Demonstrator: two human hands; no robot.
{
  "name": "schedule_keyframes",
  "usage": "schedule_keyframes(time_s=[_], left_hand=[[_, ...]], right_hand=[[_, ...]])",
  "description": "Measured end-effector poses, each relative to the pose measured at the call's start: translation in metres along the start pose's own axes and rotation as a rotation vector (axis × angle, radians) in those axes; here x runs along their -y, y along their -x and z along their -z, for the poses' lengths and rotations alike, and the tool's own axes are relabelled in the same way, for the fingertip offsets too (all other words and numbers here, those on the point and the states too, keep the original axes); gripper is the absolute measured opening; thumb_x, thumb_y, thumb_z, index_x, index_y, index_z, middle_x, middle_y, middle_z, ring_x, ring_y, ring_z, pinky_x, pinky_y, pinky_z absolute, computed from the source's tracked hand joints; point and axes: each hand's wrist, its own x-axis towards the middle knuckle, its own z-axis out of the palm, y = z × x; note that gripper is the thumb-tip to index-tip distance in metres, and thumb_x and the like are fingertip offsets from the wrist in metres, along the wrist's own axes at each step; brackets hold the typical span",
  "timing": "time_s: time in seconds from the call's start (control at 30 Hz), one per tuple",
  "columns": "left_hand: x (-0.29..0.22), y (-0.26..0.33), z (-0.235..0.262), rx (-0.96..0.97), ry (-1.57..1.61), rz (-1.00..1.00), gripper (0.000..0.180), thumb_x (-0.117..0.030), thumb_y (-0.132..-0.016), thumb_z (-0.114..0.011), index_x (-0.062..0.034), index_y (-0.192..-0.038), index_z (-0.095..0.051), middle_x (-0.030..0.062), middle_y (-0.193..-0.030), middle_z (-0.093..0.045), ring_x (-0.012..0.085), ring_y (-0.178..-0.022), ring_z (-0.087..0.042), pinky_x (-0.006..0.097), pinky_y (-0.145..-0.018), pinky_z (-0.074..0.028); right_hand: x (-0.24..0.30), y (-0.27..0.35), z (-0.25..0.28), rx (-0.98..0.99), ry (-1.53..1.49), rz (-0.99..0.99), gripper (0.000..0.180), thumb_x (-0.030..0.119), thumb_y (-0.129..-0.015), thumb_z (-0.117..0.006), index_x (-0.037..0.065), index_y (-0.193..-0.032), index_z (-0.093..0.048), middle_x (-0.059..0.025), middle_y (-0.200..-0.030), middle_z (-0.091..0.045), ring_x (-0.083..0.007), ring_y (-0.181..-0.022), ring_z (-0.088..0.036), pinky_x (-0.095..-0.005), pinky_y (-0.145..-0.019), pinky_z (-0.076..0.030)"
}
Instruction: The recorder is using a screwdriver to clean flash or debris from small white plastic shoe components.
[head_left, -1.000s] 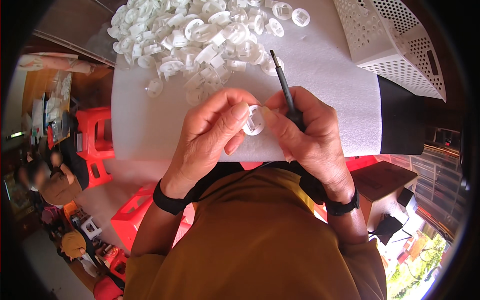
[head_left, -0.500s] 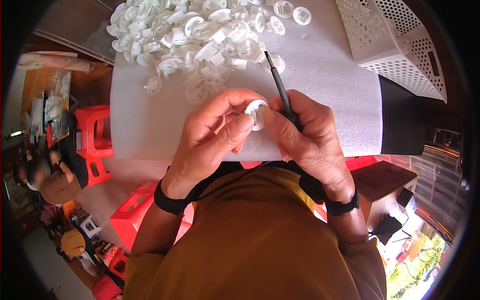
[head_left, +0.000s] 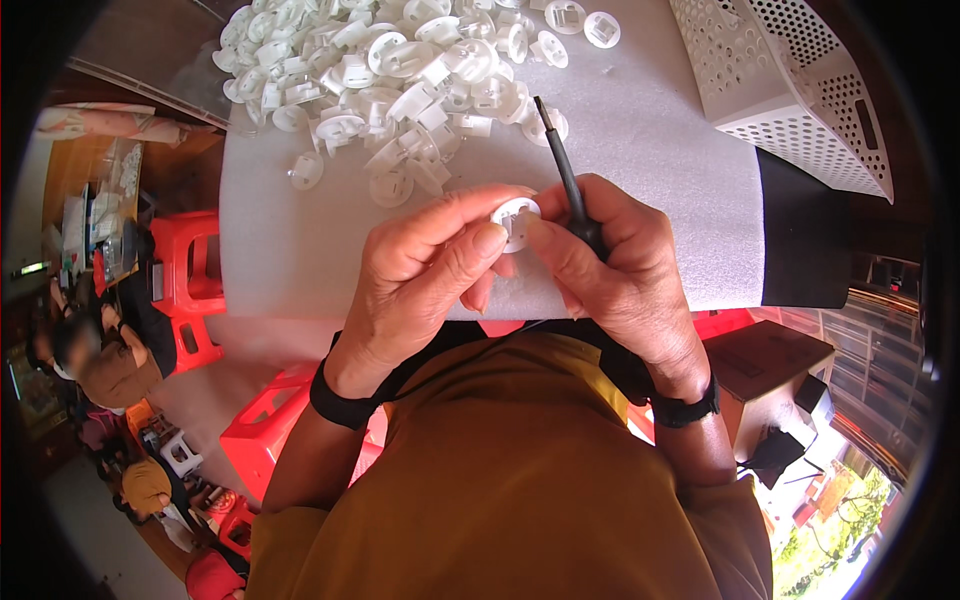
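Above the near edge of the white foam sheet, both hands meet around one small white round plastic part, and the step in hand looks to be working on that single piece, taken from the heap of like white parts farther back on the sheet. The left hand comes in from the lower left, wrist bent slightly inward, its thumb and forefinger closed together on the part's left rim while the other fingers curl beneath. The right hand comes in from the lower right, thumb pressing the part's right side, the remaining fingers wrapped tight about the handle of a slim black tool whose shaft stands up and away toward the heap. Which end of the tool bears on the part is hard to tell, since the fingers cover the joint; it may be only parked in the grip. As a judgement, the next move calls for a steady pinch from the left and a small, controlled turn or press from the right, so that the piece neither slips nor tips. A white perforated basket lies tilted at the sheet's far right corner, well apart from the hands; red plastic stools stand below to the left.
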Motion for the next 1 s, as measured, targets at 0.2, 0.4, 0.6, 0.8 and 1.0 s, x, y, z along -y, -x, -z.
schedule_keyframes(time_s=[0.2, 0.4, 0.6, 0.8, 1.0], left_hand=[[0.0039, -0.0001, -0.0043, -0.063, 0.009, -0.055, 0.027, -0.013, -0.096, -0.054, -0.0017, -0.120, -0.061, 0.0003, -0.072, -0.058, 0.0050, -0.056, -0.051, 0.020, -0.051, -0.043], [0.0017, 0.0006, -0.0059, -0.071, 0.004, -0.026, 0.027, -0.015, -0.098, -0.052, -0.0026, -0.120, -0.060, 0.0002, -0.075, -0.058, 0.0050, -0.059, -0.052, 0.020, -0.053, -0.044], [0.0021, 0.0027, -0.0070, -0.078, 0.021, -0.019, 0.027, -0.016, -0.099, -0.050, -0.0012, -0.119, -0.059, 0.0014, -0.081, -0.061, 0.0050, -0.061, -0.052, 0.020, -0.055, -0.046], [0.0029, 0.0031, -0.0062, -0.082, -0.007, -0.030, 0.028, -0.017, -0.098, -0.050, -0.0007, -0.120, -0.058, 0.0029, -0.084, -0.063, 0.0049, -0.060, -0.052, 0.020, -0.056, -0.047], [0.0036, 0.0029, -0.0075, -0.119, 0.040, -0.034, 0.028, -0.016, -0.099, -0.050, 0.0000, -0.120, -0.058, 0.0039, -0.084, -0.064, 0.0053, -0.061, -0.054, 0.021, -0.056, -0.048]], right_hand=[[-0.0026, 0.0010, -0.0013, -0.023, -0.005, 0.035, 0.013, 0.012, -0.089, -0.066, 0.001, -0.088, -0.059, 0.0024, -0.060, -0.045, -0.0046, -0.056, -0.039, -0.0232, -0.048, -0.036], [-0.0029, 0.0011, -0.0019, -0.029, 0.036, 0.040, 0.013, 0.011, -0.088, -0.066, 0.001, -0.090, -0.059, 0.0004, -0.061, -0.048, -0.0053, -0.056, -0.040, -0.0235, -0.049, -0.037], [-0.0058, 0.0036, -0.0013, -0.028, 0.025, 0.071, 0.013, 0.010, -0.088, -0.066, 0.000, -0.092, -0.059, -0.0010, -0.063, -0.050, -0.0060, -0.057, -0.043, -0.0240, -0.051, -0.039], [-0.0053, 0.0028, -0.0026, -0.037, 0.047, 0.113, 0.013, 0.010, -0.088, -0.066, 0.000, -0.091, -0.059, -0.0033, -0.065, -0.056, -0.0068, -0.058, -0.046, -0.0240, -0.053, -0.041], [-0.0048, 0.0019, -0.0035, -0.039, 0.048, 0.127, 0.013, 0.010, -0.088, -0.065, 0.000, -0.091, -0.059, -0.0060, -0.072, -0.063, -0.0076, -0.060, -0.051, -0.0244, -0.055, -0.044]])
